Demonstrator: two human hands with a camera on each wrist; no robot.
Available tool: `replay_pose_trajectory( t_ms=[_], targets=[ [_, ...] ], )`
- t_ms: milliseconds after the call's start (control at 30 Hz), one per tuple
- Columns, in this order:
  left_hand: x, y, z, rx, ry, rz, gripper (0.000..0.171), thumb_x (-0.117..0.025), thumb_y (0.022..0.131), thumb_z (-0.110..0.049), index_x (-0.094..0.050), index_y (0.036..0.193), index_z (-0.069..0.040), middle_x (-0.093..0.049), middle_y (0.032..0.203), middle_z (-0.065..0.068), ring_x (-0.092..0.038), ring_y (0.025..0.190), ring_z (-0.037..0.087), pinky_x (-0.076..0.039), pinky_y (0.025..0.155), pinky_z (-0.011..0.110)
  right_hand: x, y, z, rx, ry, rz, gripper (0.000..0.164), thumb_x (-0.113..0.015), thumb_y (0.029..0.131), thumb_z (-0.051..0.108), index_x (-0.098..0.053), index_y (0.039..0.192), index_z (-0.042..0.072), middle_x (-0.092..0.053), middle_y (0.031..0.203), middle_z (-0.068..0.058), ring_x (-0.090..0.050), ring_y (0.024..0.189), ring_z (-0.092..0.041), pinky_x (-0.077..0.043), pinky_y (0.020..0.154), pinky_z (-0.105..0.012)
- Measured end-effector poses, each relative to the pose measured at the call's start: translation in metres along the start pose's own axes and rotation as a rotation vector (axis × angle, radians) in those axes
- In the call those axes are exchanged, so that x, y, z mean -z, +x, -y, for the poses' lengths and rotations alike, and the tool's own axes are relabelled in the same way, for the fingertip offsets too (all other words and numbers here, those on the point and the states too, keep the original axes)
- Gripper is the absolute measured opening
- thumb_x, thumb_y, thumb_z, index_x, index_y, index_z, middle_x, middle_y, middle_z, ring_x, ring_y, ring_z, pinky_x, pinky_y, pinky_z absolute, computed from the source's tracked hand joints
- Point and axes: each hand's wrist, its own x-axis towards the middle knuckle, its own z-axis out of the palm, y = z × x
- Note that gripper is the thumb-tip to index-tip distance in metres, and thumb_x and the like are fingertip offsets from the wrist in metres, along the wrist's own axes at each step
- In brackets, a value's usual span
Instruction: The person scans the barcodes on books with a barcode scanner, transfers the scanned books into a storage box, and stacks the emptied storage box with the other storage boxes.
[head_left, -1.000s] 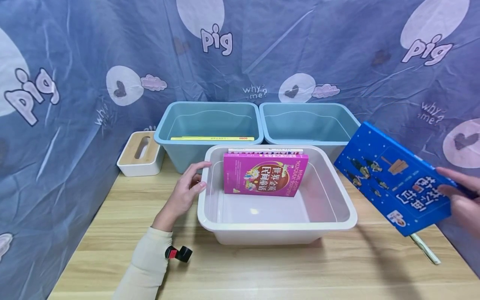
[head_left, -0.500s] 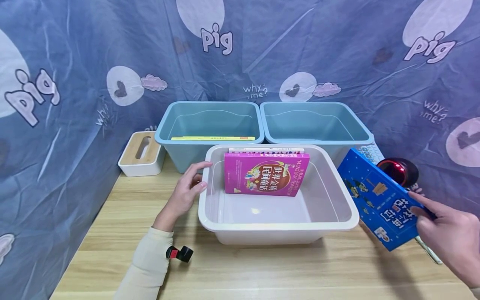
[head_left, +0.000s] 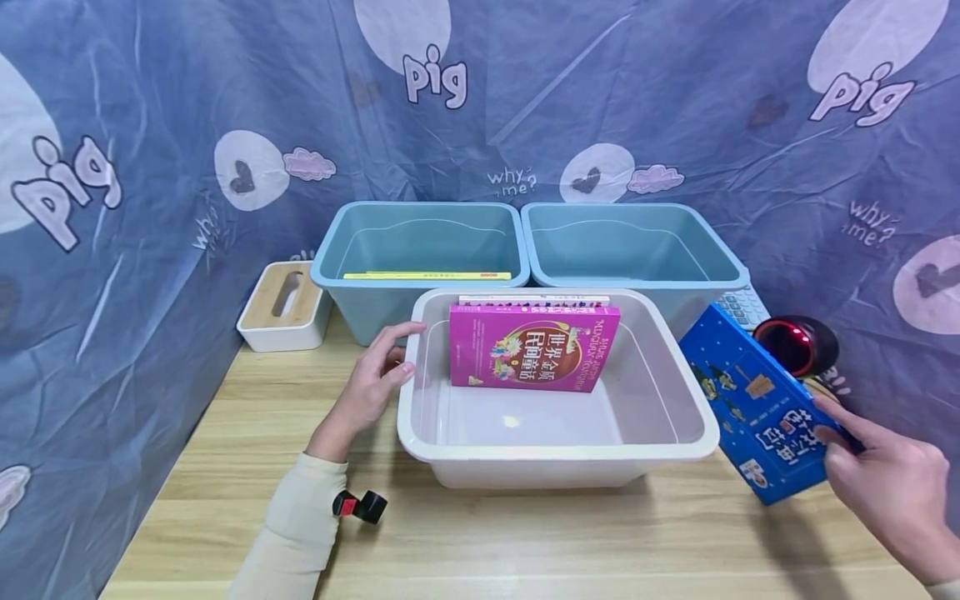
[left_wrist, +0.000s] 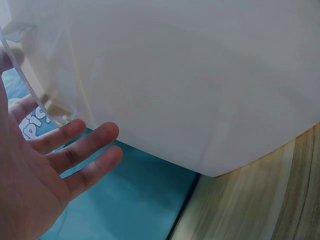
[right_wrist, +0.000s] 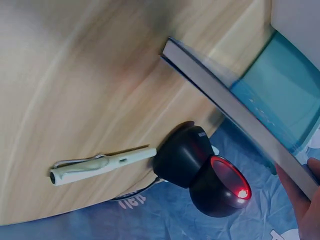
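In the head view my left hand (head_left: 369,383) is at the left rim of a white plastic bin (head_left: 558,452), its fingertips at the edge. The left wrist view shows the fingers of that hand (left_wrist: 82,155) spread and relaxed beside the bin wall. Inside the bin, a pink book (head_left: 480,358) stands upright in front of another book with a white top edge (head_left: 532,298). My right hand (head_left: 888,471) pinches a blue book (head_left: 757,408) by its right end, holding it tilted over the table, right of the bin. A black scanner with a red light (head_left: 797,344) stands behind the book.
Two teal bins stand behind: the left one (head_left: 420,207) holds yellow books (head_left: 427,276), the right one (head_left: 637,208) sits beside it. A tissue box (head_left: 281,337) is at the left. A light-blue keypad (head_left: 742,307) lies behind the scanner. A pale green pen (right_wrist: 100,167) lies near it.
My right hand has carried the blue book left and down from the right edge, uncovering the scanner and keypad. Over the last half second it shifted only slightly. My left hand stayed at the rim.
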Motion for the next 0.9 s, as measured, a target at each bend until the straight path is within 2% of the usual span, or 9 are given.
replay_pose_trajectory(
  t_ms=[233,500,567,600,667,700,767,833,900],
  targets=[
    [0.0001,0.0007,0.0,0.001,0.002,0.0,0.052,-0.051,0.093,-0.018,-0.048,0.145,-0.009,-0.051,0.136,0.017,-0.067,0.101,0.036,-0.054,0.084,0.028,-0.0002,-0.0037,-0.0026,0.059,-0.006,-0.017,0.032,-0.06,0.074,0.01,-0.077,0.096,-0.005,-0.057,0.047,-0.021,-0.023,0.049,0.026,-0.02,0.036,-0.027],
    [0.0001,0.0002,0.0002,0.01,-0.004,0.002,0.053,-0.051,0.093,-0.019,-0.048,0.145,-0.01,-0.051,0.136,0.016,-0.067,0.102,0.036,-0.054,0.084,0.029,-0.001,-0.0059,-0.0042,0.078,0.027,-0.015,0.034,-0.064,0.069,0.012,-0.076,0.095,-0.006,-0.068,0.073,-0.032,-0.024,0.081,0.039,-0.03,0.045,-0.009],
    [0.0001,0.0002,0.0002,0.013,-0.004,0.001,0.053,-0.051,0.093,-0.019,-0.048,0.145,-0.01,-0.051,0.136,0.017,-0.067,0.102,0.036,-0.054,0.084,0.029,-0.0015,-0.0068,-0.0046,0.075,0.029,-0.013,0.041,-0.068,0.078,0.029,-0.076,0.097,-0.006,-0.069,0.079,-0.033,-0.023,0.088,0.04,-0.029,0.049,-0.006],
    [0.0002,0.0002,0.0001,0.014,-0.004,0.001,0.053,-0.051,0.093,-0.019,-0.048,0.145,-0.01,-0.051,0.136,0.017,-0.067,0.102,0.037,-0.054,0.084,0.029,-0.0018,-0.007,-0.0048,0.073,0.025,-0.013,0.051,-0.067,0.082,0.042,-0.075,0.098,-0.006,-0.069,0.082,-0.033,-0.023,0.091,0.041,-0.029,0.051,-0.004],
    [0.0003,0.0002,0.0,0.016,-0.003,0.002,0.053,-0.051,0.093,-0.019,-0.048,0.145,-0.009,-0.05,0.136,0.017,-0.067,0.103,0.037,-0.054,0.084,0.029,-0.0023,-0.008,-0.0047,0.077,0.01,-0.011,0.077,-0.056,0.086,0.067,-0.075,0.101,-0.005,-0.069,0.086,-0.033,-0.02,0.095,0.041,-0.029,0.053,-0.007],
    [0.0004,0.0002,-0.0003,0.016,-0.003,0.002,0.053,-0.051,0.093,-0.019,-0.048,0.145,-0.009,-0.05,0.137,0.017,-0.067,0.102,0.037,-0.054,0.084,0.029,-0.0022,-0.0085,-0.0045,0.08,-0.002,-0.006,0.088,-0.047,0.085,0.077,-0.074,0.102,-0.005,-0.069,0.087,-0.033,-0.032,0.089,0.04,-0.029,0.053,-0.009],
    [0.0005,-0.0001,-0.0007,0.017,-0.003,0.002,0.053,-0.051,0.093,-0.019,-0.048,0.145,-0.01,-0.051,0.136,0.017,-0.067,0.102,0.037,-0.054,0.084,0.028,-0.0019,-0.0094,-0.004,0.083,-0.03,0.014,0.099,-0.034,0.084,0.083,-0.073,0.106,-0.005,-0.069,0.089,-0.034,-0.061,0.079,0.02,-0.03,0.053,-0.013],
    [0.0004,-0.0002,-0.0009,0.017,-0.003,0.002,0.053,-0.051,0.093,-0.019,-0.048,0.145,-0.01,-0.051,0.136,0.017,-0.067,0.101,0.037,-0.054,0.084,0.028,-0.0009,-0.0097,-0.0031,0.086,-0.057,0.041,0.075,-0.054,0.092,0.065,-0.072,0.109,-0.005,-0.069,0.089,-0.033,-0.073,0.071,-0.019,-0.032,0.049,-0.022],
    [0.0,-0.0001,-0.0008,0.015,-0.003,0.001,0.053,-0.051,0.093,-0.019,-0.048,0.145,-0.009,-0.051,0.136,0.017,-0.067,0.101,0.036,-0.054,0.084,0.028,-0.0007,-0.0098,-0.0031,0.083,-0.065,0.054,0.047,-0.068,0.092,0.038,-0.072,0.111,-0.005,-0.069,0.089,-0.033,-0.074,0.074,-0.019,-0.033,0.05,-0.023]
  ],
)
